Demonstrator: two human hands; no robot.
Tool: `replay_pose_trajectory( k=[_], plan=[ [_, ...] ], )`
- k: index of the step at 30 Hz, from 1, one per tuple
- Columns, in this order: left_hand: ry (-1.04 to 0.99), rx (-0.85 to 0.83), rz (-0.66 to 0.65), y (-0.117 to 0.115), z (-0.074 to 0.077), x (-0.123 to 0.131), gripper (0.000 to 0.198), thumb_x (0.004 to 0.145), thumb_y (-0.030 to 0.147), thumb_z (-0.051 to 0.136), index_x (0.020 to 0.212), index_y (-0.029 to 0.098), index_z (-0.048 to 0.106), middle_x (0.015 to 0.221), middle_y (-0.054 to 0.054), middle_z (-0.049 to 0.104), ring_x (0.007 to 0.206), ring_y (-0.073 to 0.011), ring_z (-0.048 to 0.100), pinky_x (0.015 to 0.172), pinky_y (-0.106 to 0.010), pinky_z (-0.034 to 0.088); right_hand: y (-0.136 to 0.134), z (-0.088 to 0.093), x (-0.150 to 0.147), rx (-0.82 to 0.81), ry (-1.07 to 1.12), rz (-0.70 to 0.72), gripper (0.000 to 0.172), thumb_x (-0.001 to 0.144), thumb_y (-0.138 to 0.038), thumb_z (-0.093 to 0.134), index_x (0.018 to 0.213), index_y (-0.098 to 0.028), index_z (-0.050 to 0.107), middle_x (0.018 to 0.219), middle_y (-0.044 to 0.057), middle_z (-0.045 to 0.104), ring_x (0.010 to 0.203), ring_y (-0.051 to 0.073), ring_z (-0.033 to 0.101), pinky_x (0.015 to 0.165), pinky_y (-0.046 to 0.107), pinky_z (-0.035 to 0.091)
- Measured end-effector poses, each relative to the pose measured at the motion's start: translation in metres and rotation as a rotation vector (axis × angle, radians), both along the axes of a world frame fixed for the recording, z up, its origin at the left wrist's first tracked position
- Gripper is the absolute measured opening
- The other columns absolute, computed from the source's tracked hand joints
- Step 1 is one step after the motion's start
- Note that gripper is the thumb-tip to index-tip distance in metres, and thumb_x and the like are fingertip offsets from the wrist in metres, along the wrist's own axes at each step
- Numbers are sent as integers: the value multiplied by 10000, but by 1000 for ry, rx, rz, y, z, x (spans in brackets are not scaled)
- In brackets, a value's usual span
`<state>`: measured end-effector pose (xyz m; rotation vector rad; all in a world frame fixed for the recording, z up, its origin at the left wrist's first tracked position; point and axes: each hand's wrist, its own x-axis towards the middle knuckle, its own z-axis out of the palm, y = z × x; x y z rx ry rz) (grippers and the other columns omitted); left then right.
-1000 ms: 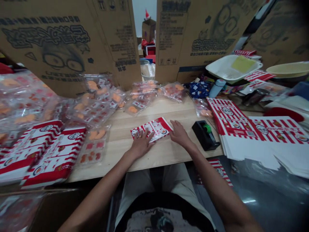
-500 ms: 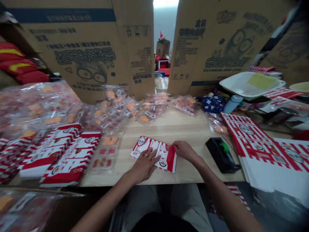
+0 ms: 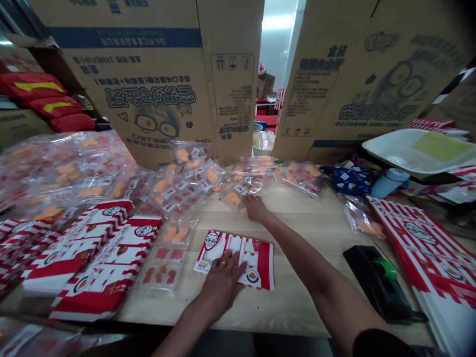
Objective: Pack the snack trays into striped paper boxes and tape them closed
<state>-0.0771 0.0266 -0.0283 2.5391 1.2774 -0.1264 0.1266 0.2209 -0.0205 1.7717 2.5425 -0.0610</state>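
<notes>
My left hand (image 3: 222, 277) lies flat, fingers spread, on a folded red-and-white printed card sleeve (image 3: 262, 258) on the wooden table. A ring shows on one finger. My right hand (image 3: 256, 207) is stretched forward, its fingertips at the right edge of a clear plastic packet (image 3: 233, 198) with an orange piece in it. Its fingers look slightly apart, and I cannot tell whether they touch the film. More clear packets (image 3: 256, 168) with orange and red pieces lie just behind it.
Folded printed sleeves (image 3: 111, 267) are stacked at left, beside a filled clear packet (image 3: 163, 263). A heap of packets (image 3: 89, 168) lies behind them. At right are a black tape dispenser (image 3: 383, 282), flat printed sheets (image 3: 420, 243), a blue bottle (image 3: 390, 182) and a white basket (image 3: 394, 144). Cardboard boxes (image 3: 156, 64) wall the back.
My right hand has left the sleeve's right end and moved forward to the packets at the back. My left hand stays on the sleeve. The camera view has shifted.
</notes>
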Motion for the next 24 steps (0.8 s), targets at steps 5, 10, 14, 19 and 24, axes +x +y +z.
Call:
replay_pose_trajectory(
  k=[5,10,14,19,24],
  plan=[
    [68,-59,50,4,27,-24,559,909,212,645,1455,283,545,1576,-140,456,1479,-388,383,1148,-588,381,-38,-2,34,-51,-88,20,560,793,-100,580,1346,-15,558,1335,281,587,1219,362,575,1048,481,402],
    [32,-74,57,9,34,-35,641,844,229,725,1453,278,533,1655,-188,275,1481,-407,370,1168,-591,344,-148,5,75,-121,-186,-43,331,734,-68,571,1039,-41,697,1072,272,673,1001,386,643,939,529,448],
    [14,-124,-7,37,38,-25,981,676,401,865,1529,255,402,1708,-189,28,1555,-464,95,1206,-676,174,-184,9,111,-112,-197,-68,629,710,-154,635,1328,-58,569,1438,311,486,1294,484,476,1054,629,334],
    [-41,-201,-185,70,38,-4,1252,589,636,839,1598,250,206,1662,-195,222,1543,-456,139,1205,-661,151,-156,1,170,-227,-32,50,791,844,-406,613,1553,-178,346,1663,254,147,1497,473,206,1086,656,277],
    [-33,-193,-232,63,36,3,1367,514,634,869,1611,210,170,1609,-241,272,1496,-495,225,1194,-668,150,-136,-6,198,-124,8,241,726,885,-565,594,1497,-201,453,1535,265,382,1378,445,389,1056,600,315]
  ],
)
